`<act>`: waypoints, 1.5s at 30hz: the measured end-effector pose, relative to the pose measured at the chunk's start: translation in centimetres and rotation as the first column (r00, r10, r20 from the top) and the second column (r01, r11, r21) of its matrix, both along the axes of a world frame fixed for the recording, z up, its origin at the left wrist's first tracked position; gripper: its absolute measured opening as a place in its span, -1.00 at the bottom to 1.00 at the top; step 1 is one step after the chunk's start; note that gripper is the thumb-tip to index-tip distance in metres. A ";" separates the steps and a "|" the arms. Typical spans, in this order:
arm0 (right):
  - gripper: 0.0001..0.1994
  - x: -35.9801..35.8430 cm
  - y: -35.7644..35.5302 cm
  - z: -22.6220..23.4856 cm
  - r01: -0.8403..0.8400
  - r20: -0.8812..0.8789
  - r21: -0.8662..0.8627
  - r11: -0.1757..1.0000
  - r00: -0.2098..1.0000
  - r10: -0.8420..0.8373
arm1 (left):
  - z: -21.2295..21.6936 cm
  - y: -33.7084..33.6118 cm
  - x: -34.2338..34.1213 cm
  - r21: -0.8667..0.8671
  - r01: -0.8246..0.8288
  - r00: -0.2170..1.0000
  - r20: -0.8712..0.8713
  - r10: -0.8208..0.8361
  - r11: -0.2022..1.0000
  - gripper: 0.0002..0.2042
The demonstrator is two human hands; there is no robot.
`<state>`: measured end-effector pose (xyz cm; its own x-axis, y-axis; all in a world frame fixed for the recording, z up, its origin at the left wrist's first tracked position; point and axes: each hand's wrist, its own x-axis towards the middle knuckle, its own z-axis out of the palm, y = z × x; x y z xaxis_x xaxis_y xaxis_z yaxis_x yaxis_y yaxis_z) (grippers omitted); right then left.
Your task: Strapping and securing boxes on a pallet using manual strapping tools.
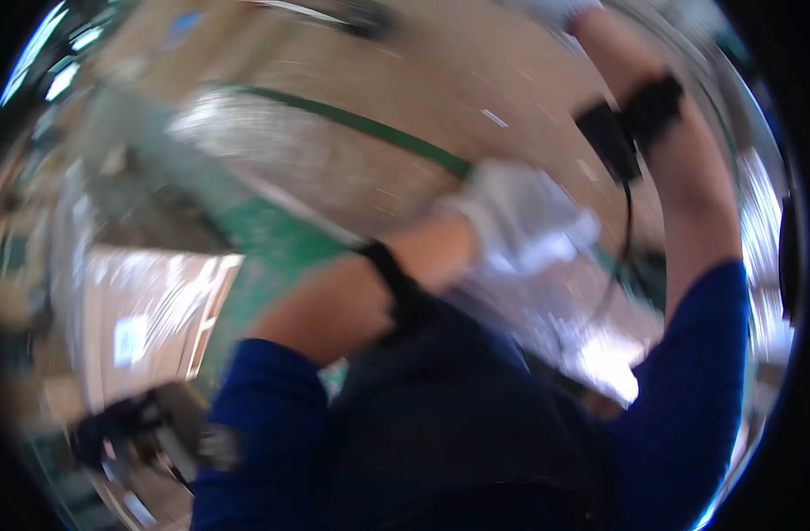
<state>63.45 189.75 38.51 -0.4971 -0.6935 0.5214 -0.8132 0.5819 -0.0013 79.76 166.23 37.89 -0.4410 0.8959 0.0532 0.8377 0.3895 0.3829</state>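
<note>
My left hand (531, 221), in a white glove, is over a large brown cardboard surface (511, 80) partly covered by clear plastic film (272, 133). A green strap (361, 131) runs across the cardboard and meets the left glove. Motion smears the fingers, so whether they grip the strap cannot be told. My right arm reaches far forward, and my right hand (560, 11), also in a white glove, is cut off by the upper edge. A black strapped device (609, 142) with a cable sits on the right forearm.
A worn green floor (272, 239) lies at the left. Beyond it stands a film-wrapped carton (148, 310) with a pale label. A dark, blurred object (131, 434) is at the lower left. Another dark item (365, 18) lies at the far edge of the cardboard.
</note>
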 end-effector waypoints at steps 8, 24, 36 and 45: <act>-0.70 19.9 -0.4 11.0 0.355 0.546 0.138 0.925 0.752 -0.370 | -2.0 2.5 1.1 -0.027 0.040 0.975 -0.218 -0.045 0.999 -0.71; -0.65 23.2 -1.8 2.4 0.667 0.884 0.200 0.718 0.194 -0.426 | -5.0 0.8 -0.2 0.057 0.073 0.904 -0.425 -0.042 0.996 -0.68; -0.71 22.2 -3.0 3.7 0.586 0.895 0.325 0.742 0.063 -0.442 | -4.9 0.7 -0.4 0.102 0.063 0.924 -0.382 -0.019 0.993 -0.74; -0.69 22.6 -2.6 1.7 0.410 0.537 0.448 0.794 0.587 -0.606 | -4.2 0.6 0.1 0.138 -0.024 0.977 -0.206 0.053 0.990 -0.56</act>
<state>86.07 187.17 40.24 -0.9403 -0.2719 -0.2048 -0.2375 0.9551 -0.1773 79.86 166.86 33.68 -0.4413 0.8570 0.2660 0.8899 0.3799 0.2525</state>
